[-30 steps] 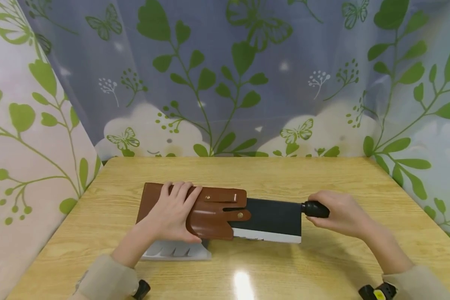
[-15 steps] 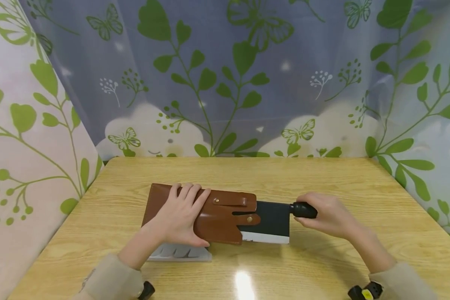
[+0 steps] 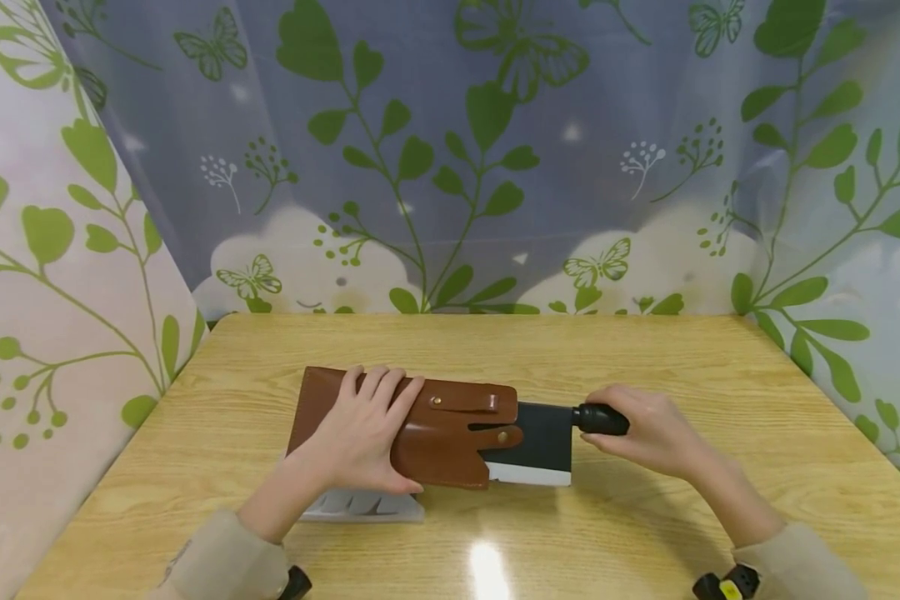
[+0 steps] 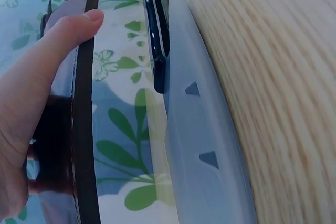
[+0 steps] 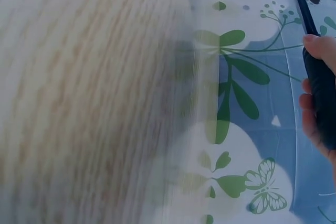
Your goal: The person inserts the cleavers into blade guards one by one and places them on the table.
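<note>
My left hand (image 3: pixel 363 437) grips a brown leather sheath (image 3: pixel 442 454) across its width, thumb along the near edge and fingers over the far one. Its snap straps stand at the right end. A cleaver (image 3: pixel 540 429) with a dark blade and bright edge is most of the way inside. My right hand (image 3: pixel 652 429) holds its black handle (image 3: pixel 603 419), also seen in the right wrist view (image 5: pixel 321 98). The left wrist view has the sheath (image 4: pixel 84 129) raised above the table, my thumb (image 4: pixel 86 22) against its edge.
Below the sheath, a long pale piece with dark notches (image 3: pixel 367 505) lies on the wooden table (image 3: pixel 607 542). In the left wrist view a riveted-looking black handle (image 4: pixel 156 35) shows beside it. A patterned curtain (image 3: pixel 495 208) hangs behind the table.
The cleaver has slid left, deeper into the sheath, so less blade shows. My right hand has come left with it; the sheath and left hand have shifted slightly right.
</note>
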Demonstrator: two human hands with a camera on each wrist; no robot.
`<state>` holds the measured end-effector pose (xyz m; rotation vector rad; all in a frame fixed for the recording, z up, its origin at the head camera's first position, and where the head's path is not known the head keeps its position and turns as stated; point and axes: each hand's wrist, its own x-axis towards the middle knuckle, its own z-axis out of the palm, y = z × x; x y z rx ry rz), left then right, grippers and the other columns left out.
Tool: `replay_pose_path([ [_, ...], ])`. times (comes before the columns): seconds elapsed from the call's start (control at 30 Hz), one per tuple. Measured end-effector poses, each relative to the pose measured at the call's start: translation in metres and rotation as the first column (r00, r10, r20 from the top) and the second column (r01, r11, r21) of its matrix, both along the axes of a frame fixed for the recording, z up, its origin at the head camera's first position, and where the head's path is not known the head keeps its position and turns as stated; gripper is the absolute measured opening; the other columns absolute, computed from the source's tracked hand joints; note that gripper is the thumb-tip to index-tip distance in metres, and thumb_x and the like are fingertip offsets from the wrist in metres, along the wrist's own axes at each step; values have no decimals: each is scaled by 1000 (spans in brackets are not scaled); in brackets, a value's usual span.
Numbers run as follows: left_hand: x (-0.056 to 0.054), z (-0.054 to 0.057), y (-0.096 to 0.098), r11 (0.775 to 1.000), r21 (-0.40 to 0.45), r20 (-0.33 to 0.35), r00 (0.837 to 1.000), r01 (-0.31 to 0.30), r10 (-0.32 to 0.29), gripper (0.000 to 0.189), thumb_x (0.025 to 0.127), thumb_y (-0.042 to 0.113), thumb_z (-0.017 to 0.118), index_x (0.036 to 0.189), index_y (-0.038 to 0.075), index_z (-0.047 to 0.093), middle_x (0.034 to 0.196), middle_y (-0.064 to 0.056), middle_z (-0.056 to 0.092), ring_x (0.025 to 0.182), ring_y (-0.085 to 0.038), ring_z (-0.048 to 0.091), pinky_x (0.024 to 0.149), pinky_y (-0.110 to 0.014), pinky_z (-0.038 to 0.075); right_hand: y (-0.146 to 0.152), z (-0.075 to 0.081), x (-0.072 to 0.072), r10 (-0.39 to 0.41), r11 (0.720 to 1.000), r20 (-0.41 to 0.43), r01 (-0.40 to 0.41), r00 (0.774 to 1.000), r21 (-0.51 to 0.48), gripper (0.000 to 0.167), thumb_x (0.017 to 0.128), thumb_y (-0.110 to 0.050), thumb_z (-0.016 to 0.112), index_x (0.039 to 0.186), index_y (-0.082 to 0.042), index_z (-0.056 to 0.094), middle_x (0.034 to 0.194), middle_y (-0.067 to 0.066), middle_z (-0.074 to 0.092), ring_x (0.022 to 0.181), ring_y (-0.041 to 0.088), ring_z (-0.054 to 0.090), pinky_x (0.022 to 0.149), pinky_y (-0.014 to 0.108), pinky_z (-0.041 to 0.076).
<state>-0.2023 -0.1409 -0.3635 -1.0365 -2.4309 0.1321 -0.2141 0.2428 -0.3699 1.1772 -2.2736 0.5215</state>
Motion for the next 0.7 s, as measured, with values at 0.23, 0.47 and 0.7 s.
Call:
replay_pose_path([
  [0.23,1,-2,5,999,34,4,999,33,-33,122,49,83,61,139,4,36,126,-20,41,112,-36,39,91,-60,28,-6,1,1,-9,999,-27,8,1000,-42,36,76,-35,75,98,-9,65,88,0,65,72,14,62,56,28,50],
  [0.47,4,-2,5,1000,23,15,1000,7,-8,122,49,83,60,140,5,34,127,-21,41,113,-37,39,92,-61,27,-11,2,2,-52,996,-101,44,994,-80,49,85,-54,53,96,-9,68,87,1,67,73,17,63,56,32,50],
  [0.7,5,3,8,1000,6,1,1000,-1,1,122,50,84,59,139,5,36,126,-20,42,113,-36,40,91,-60,28,-16,1,2,-39,993,-84,30,996,-113,43,81,-47,65,96,-7,68,87,2,67,73,16,63,56,31,50],
])
